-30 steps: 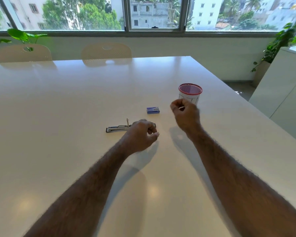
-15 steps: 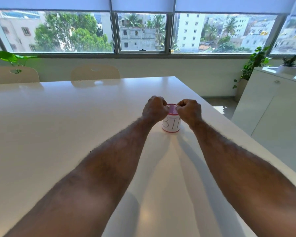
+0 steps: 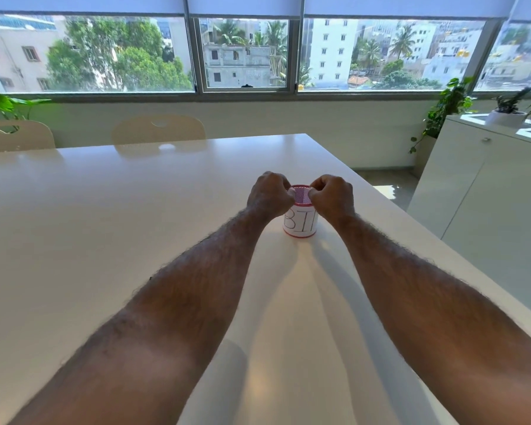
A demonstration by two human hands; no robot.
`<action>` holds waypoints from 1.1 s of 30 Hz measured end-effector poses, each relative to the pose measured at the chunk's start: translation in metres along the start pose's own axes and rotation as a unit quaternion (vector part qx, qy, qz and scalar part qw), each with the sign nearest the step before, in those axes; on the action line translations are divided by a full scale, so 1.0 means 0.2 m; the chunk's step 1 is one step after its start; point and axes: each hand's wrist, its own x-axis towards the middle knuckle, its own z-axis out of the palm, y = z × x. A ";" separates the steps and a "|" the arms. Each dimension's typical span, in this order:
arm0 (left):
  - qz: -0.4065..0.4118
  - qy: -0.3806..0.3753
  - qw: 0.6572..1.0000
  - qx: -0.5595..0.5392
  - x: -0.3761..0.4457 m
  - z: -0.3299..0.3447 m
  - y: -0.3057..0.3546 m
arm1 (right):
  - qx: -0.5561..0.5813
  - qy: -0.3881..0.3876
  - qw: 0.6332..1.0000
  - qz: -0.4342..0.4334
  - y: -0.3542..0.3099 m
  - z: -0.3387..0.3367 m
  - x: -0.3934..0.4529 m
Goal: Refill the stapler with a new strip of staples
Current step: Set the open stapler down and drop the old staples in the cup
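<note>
Two curled hands meet over a small red-rimmed cup [image 3: 299, 223] on a white table [image 3: 135, 225], the left hand [image 3: 269, 194] and right hand [image 3: 331, 196] closed with fingertips pinched above its mouth; whether they grip anything cannot be told. Neither the stapler nor any strip of staples is in view, so the refill looks unfinished, judging by this scene alone. Bare tabletop spreads wide to the left, while the table's right edge runs near the cup, beside a white cabinet [image 3: 488, 194].

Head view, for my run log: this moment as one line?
left hand: closed, over cup rim | right hand: closed, over cup rim | cup: upright on table | stapler: not in view
</note>
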 end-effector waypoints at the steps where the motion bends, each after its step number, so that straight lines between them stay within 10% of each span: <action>1: 0.006 0.016 1.000 -0.003 0.00 -0.02 -0.01 | 0.015 0.024 1.000 -0.009 -0.01 0.00 -0.01; 9: 0.026 0.095 0.995 0.011 -0.19 -0.19 -0.21 | 0.133 0.128 0.975 -0.125 -0.15 0.13 -0.24; 22: -0.020 -0.190 0.966 0.173 -0.32 -0.15 -0.43 | 0.085 -0.107 0.990 -0.028 -0.05 0.39 -0.50; 33: -0.029 -0.201 0.968 0.147 -0.26 -0.08 -0.35 | 0.094 -0.089 0.992 0.008 0.05 0.29 -0.55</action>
